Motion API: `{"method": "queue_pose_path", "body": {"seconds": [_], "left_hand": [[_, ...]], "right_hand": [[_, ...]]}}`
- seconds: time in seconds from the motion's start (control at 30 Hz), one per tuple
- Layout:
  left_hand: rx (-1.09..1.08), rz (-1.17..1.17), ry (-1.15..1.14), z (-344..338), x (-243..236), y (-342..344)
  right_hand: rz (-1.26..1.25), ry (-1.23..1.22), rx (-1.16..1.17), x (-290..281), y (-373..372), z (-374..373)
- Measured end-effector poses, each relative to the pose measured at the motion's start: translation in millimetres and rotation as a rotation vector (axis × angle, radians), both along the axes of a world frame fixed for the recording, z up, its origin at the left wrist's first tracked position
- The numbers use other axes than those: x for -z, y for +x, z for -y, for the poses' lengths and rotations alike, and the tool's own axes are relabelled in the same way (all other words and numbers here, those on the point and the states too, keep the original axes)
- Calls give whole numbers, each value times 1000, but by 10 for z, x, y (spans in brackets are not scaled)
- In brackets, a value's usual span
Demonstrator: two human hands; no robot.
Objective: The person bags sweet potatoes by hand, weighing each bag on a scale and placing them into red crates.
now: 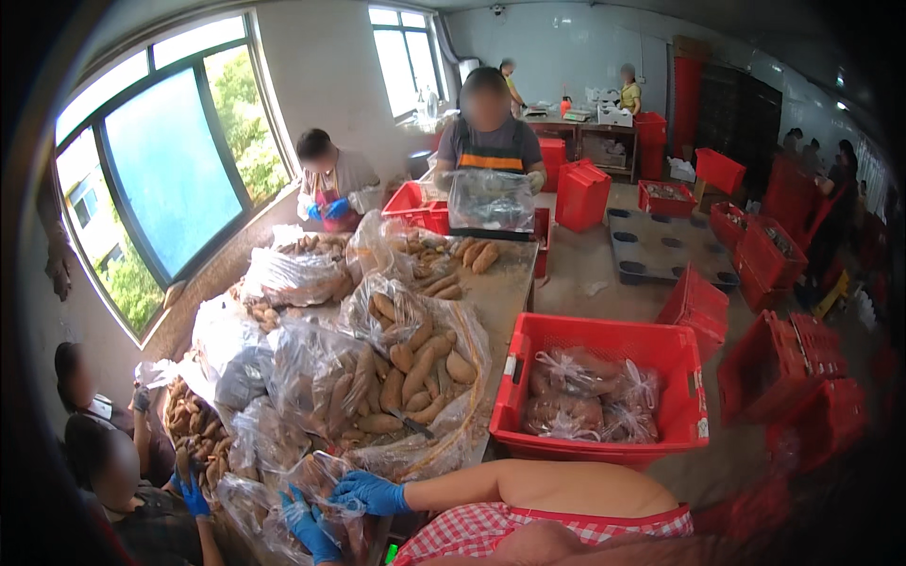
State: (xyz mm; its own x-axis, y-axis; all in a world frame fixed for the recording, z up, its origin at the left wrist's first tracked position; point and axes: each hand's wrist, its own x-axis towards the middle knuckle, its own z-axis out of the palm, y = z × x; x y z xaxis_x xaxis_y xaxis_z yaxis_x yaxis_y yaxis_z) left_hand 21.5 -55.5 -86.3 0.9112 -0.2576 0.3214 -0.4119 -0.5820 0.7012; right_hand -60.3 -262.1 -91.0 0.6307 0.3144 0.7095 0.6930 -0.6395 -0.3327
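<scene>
In blue gloves, both my hands are at the near edge of a heaped table. My left hand [310, 528] has its fingers bent over a clear plastic bag [326, 472]. To its right, my right hand [371, 492] pinches the same bag's crumpled film. What lies inside this bag is hard to make out. Just beyond, brown elongated tubers like sweet potatoes [420, 373] spill from a large open clear bag [462, 429]. A dark knife-like blade [415, 426] lies among them.
A red crate [599, 443] holding bagged tubers [580, 396] stands right of the table [510, 274]. Co-workers stand at the left and far sides; one holds a clear bag [491, 200]. More red crates [774, 368] and a blue-grey pallet [665, 245] occupy the floor at right.
</scene>
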Motion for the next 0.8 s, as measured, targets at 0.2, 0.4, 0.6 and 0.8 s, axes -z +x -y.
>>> {"method": "queue_pose_path", "body": {"seconds": [0.2, 0.4, 0.6, 0.8], "left_hand": [[176, 149, 68, 404, -211, -170], [-34, 119, -345, -463, 213, -88], [-216, -86, -841, -267, -1092, -872], [-528, -66, -1362, 110, -1745, -1226]], "right_hand": [[-675, 1692, -785, 416, 250, -115], [-443, 1095, -271, -704, 440, 219], [298, 545, 142, -1407, 81, -105], [-711, -513, -212, -1198, 508, -800]]}}
